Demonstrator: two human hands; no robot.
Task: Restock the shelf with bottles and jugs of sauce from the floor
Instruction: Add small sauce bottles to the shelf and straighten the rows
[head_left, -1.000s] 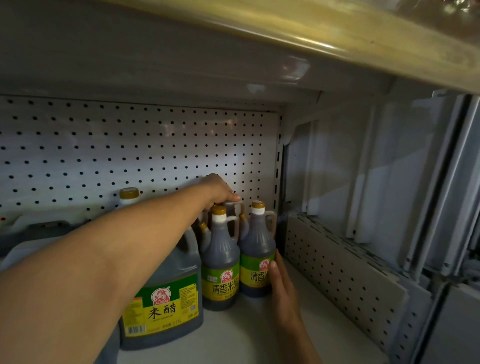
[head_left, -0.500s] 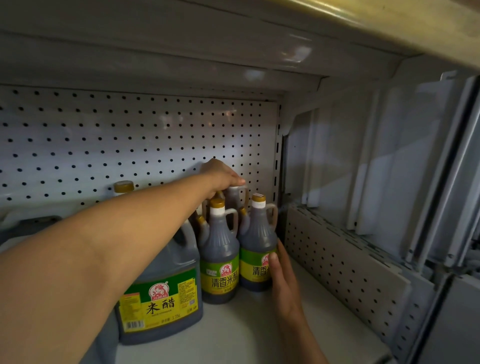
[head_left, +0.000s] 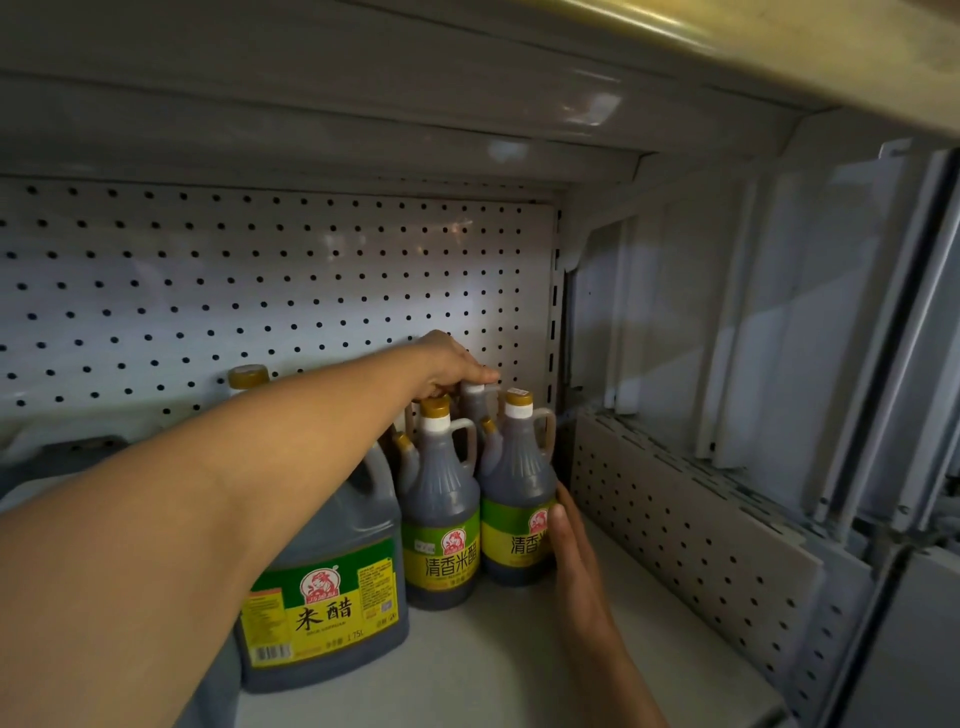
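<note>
The left hand (head_left: 449, 364) reaches deep into the shelf (head_left: 493, 665), its fingers curled down over the top of a rear bottle (head_left: 474, 400) that stands close to the pegboard back panel (head_left: 260, 291); the grip itself is partly hidden, but the fingertips wrap the cap area. Just below and in front of that hand stand two dark sauce bottles with gold caps and looped handles: the middle bottle (head_left: 441, 519) directly under the wrist, and the right bottle (head_left: 517, 499) beside it, both upright and touching or nearly touching each other. More small gold-capped bottles sit behind them, mostly hidden.

The right hand (head_left: 574, 551) lies with straight fingers, flat against the right bottle's lower right side, at the edge of its yellow-green label. To the right of this hand is a perforated side panel (head_left: 691, 535), near but apart from the bottle.

Under the left forearm, to the left of the middle bottle, stands a large jug (head_left: 332, 587) of dark sauce with a yellow and green label, just beside the middle bottle. Behind the forearm, another gold cap (head_left: 249, 375) rises near the pegboard; what it belongs to is hidden. At the far left, under the arm, grey jug shapes are too dim to tell apart.
</note>
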